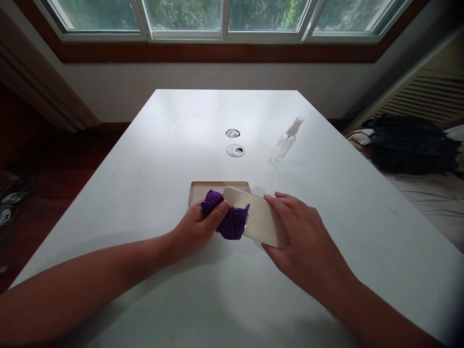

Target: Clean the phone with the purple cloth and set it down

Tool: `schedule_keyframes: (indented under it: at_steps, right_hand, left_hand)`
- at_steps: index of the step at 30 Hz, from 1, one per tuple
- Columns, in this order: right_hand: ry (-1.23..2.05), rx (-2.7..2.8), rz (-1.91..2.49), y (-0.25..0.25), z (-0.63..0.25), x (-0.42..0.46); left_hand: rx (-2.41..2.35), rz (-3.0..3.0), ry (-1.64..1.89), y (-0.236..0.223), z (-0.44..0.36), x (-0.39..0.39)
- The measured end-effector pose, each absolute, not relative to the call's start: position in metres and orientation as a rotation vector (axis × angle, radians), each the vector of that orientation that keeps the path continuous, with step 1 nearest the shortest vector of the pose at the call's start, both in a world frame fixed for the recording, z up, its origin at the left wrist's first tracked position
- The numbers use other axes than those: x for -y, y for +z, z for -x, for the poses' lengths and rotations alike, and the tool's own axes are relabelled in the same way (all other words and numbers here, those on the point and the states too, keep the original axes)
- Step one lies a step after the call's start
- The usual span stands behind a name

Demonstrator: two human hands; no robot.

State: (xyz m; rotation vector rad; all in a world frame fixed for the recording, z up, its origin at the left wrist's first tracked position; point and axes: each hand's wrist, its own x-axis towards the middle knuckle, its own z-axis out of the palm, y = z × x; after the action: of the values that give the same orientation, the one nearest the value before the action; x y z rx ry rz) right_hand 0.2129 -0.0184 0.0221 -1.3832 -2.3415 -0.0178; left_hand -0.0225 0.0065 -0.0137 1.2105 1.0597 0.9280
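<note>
While the right hand (308,241) clamps the flat beige rectangular case (259,220), long axis running left-to-right above the white surface (181,125), the left hand (197,227) presses a crumpled purple cloth (230,222) against its left end.

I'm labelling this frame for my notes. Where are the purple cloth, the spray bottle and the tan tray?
purple cloth (232,226): head view, on its bunched lower fold.
spray bottle (284,143): head view, on its clear body.
tan tray (203,190): head view, on its bare left part.

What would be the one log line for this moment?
left hand: presses purple cloth on beige case | right hand: holds case | tray behind | spray bottle lying on table
</note>
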Motion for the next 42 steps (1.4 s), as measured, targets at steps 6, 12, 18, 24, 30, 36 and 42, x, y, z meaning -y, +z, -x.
schedule_keyframes:
  at_steps: [6,12,18,24,30,36,42]
  right_hand:
    - [0.077,2.396,1.235,0.025,-0.223,0.012]
    - [0.112,2.491,1.112,0.026,-0.226,0.010]
    - [0.052,2.553,0.989,0.032,-0.226,0.010]
    - [0.132,2.606,0.885,0.033,-0.232,0.008]
    - [0.252,2.656,0.804,0.031,-0.231,0.004]
    - [0.374,2.674,0.744,0.032,-0.228,0.005]
    - [0.480,2.646,0.770,0.034,-0.226,0.006]
  left_hand:
    - [-0.980,-1.148,0.790,-0.020,0.027,-0.004]
    - [-1.029,-1.155,0.751,-0.011,0.025,-0.009]
    - [-0.920,-1.351,0.578,0.002,0.033,-0.011]
    - [-0.844,-1.517,0.376,0.010,0.038,-0.014]
    - [-0.753,-1.710,0.145,0.018,0.043,-0.023]
    - [-0.690,-1.778,-0.006,0.027,0.043,-0.027]
    - [-0.708,-1.836,-0.050,0.032,0.041,-0.027]
